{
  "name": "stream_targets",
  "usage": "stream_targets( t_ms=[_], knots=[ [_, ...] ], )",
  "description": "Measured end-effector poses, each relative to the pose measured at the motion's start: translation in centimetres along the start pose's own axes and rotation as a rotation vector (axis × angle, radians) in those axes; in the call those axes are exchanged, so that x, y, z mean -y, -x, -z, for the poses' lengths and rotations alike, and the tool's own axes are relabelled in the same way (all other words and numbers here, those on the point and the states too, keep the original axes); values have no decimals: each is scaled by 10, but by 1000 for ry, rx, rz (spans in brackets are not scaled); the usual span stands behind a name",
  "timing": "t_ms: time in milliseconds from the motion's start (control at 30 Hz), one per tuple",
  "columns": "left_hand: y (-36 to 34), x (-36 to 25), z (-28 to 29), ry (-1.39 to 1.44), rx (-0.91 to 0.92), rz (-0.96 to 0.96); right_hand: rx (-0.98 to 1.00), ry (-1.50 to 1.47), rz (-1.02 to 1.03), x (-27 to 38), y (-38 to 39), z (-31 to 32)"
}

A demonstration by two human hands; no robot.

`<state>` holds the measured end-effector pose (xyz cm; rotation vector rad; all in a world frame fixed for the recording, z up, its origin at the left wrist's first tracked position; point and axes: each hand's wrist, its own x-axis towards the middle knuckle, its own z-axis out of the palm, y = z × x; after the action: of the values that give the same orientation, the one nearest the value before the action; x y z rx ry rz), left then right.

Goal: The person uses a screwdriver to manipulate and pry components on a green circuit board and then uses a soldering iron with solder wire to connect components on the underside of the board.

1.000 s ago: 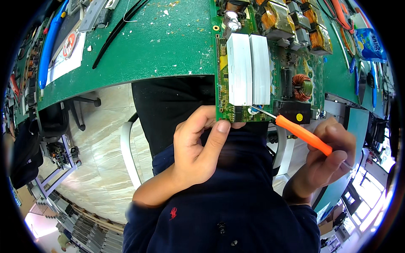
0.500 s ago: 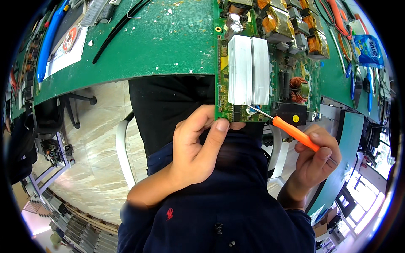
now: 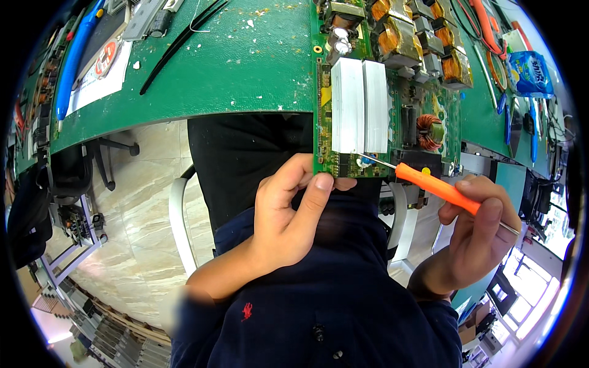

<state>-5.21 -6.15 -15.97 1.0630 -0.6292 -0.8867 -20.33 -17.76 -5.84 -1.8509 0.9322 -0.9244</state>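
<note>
A green circuit board [image 3: 396, 132] juts over the near table edge, carrying two ribbed silver heatsinks [image 3: 347, 107], a copper-wound coil [image 3: 429, 132] and several tape-wrapped transformers [image 3: 399, 43]. My left hand [image 3: 291, 211] pinches its near left corner, thumb on top and fingers underneath. In my right hand [image 3: 481, 233] is a screwdriver [image 3: 438, 189] with an orange handle, gripped between thumb and fingers. Its thin metal shaft points left, with the tip by the near end of the heatsinks, close to a small blue part with white compound. Whether the tip touches anything I cannot tell.
The green table [image 3: 227, 73] holds black tweezers [image 3: 178, 46] and a blue pen-like tool [image 3: 76, 61] at the left. A blue packet [image 3: 531, 75] and red-handled pliers [image 3: 488, 27] lie at the right. A white chair armrest [image 3: 179, 221] curves beside my lap.
My right hand has moved right and slightly down, and the screwdriver lies at a flatter angle. The board has shifted only slightly; my left hand keeps its hold.
</note>
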Motion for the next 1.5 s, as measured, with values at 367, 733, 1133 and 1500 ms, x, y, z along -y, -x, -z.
stream_targets(
  t_ms=[367, 733, 1133, 1500],
  knots=[
    [0, -1, -1, -5, -1, 6, 94, -179, -45, -20, 6, 11],
    [1, -2, -2, 3, -20, 14, 84, -248, -37, -33, 12, 8],
    [1, -3, -4, 19, -37, 22, 94, -322, -58, -43, 18, 10],
    [1, -4, 1, -49, 43, 19, 59, -265, -66, -36, 19, 8]
  ],
)
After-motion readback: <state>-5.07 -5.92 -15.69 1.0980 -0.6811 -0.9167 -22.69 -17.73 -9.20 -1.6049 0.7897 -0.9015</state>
